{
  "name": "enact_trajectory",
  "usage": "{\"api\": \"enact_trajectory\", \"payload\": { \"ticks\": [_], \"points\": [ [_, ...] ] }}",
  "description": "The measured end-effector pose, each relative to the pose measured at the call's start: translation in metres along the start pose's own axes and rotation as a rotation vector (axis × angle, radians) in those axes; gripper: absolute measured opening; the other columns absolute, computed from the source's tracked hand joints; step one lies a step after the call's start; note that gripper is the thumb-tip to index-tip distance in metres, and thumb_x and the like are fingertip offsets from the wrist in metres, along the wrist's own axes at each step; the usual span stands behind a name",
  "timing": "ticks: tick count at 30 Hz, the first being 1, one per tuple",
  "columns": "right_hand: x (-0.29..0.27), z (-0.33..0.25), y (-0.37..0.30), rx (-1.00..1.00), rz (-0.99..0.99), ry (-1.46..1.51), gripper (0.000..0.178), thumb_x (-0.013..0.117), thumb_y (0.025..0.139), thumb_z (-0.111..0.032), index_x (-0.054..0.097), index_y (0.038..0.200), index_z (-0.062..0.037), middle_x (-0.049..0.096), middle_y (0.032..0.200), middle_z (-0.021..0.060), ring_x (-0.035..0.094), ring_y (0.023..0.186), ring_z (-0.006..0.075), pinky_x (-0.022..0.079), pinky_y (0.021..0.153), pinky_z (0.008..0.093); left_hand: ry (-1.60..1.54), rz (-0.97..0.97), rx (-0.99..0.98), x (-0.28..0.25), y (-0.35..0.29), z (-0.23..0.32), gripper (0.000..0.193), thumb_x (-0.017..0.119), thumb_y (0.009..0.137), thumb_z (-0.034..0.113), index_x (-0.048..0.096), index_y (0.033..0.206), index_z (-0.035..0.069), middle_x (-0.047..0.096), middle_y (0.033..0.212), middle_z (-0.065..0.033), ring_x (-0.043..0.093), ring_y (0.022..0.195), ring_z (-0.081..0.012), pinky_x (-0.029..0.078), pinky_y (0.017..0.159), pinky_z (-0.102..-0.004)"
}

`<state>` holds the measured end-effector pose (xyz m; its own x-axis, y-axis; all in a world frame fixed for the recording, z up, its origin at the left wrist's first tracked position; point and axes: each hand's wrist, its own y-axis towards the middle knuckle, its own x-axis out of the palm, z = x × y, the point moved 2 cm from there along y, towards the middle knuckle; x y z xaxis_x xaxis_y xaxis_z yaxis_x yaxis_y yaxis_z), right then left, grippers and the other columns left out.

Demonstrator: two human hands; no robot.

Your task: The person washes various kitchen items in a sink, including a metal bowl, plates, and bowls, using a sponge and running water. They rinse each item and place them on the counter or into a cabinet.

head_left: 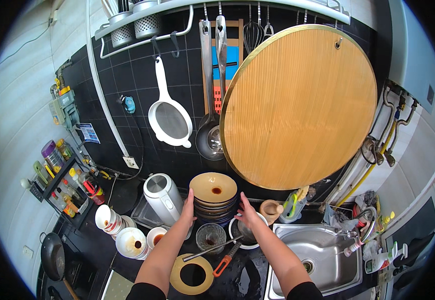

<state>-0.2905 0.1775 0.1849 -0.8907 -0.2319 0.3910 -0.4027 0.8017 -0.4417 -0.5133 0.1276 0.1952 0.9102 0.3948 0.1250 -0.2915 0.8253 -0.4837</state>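
A stack of tan bowls with dark rims (213, 189) stands at the middle of the counter, with a brown residue in the top one. My left hand (188, 206) is closed around its left side, one fingertip by the upper rim. My right hand (246, 211) grips the opposite side lower down, a fingertip standing off the rim. Just below the stack is a glass bowl (211, 237). A metal rod (212, 251) and an orange-handled tool (222, 265) rest beside it. Under my right forearm sits a white-rimmed pot (234, 229), partly hidden. A tan plate with a dark centre (176, 275) lies nearer me.
White kettle (163, 200) stands left of the stack, near used paper bowls (131, 243). A steel sink (322, 265) is at the right, with a wooden mortar (271, 211) behind. A round wooden board (300, 107), a strainer (170, 120) and ladles hang on the wall.
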Motion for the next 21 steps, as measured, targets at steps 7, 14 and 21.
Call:
{"api": "enact_trajectory", "payload": {
  "ticks": [7,14,21],
  "points": [
    [0.015,-0.014,0.018,-0.007,-0.008,-0.192,0.095,0.055,0.067,-0.056,-0.002,0.137,-0.0247,0.008,0.142,0.0095,0.011,0.128,0.0308,0.021,0.093,0.0559,-0.206,-0.249,-0.019,0.002,0.003,0.005,0.088,0.045,0.068,0.069,0.02,0.135,0.018,0.02,0.14,-0.0084,0.017,0.128,-0.0316,0.012,0.095,-0.0599],
    [0.014,-0.007,0.021,-0.27,0.029,-0.315,0.086,0.055,0.07,-0.039,0.007,0.138,-0.0187,0.029,0.135,0.011,0.031,0.119,0.0268,0.031,0.087,0.0453,-0.265,-0.172,-0.012,0.001,-0.004,-0.005,0.082,0.052,0.068,0.057,0.022,0.133,0.017,0.023,0.139,-0.0079,0.022,0.126,-0.03,0.017,0.094,-0.0569],
    [0.005,0.014,0.032,-0.48,0.025,-0.272,0.077,0.054,0.072,-0.032,0.014,0.137,-0.0185,0.037,0.128,0.0059,0.038,0.108,0.0203,0.032,0.086,0.0359,-0.228,-0.149,0.098,0.001,-0.02,0.002,0.078,0.05,0.068,0.054,0.022,0.131,0.018,0.028,0.135,-0.0065,0.027,0.121,-0.0281,0.022,0.091,-0.0515]
  ]
}}
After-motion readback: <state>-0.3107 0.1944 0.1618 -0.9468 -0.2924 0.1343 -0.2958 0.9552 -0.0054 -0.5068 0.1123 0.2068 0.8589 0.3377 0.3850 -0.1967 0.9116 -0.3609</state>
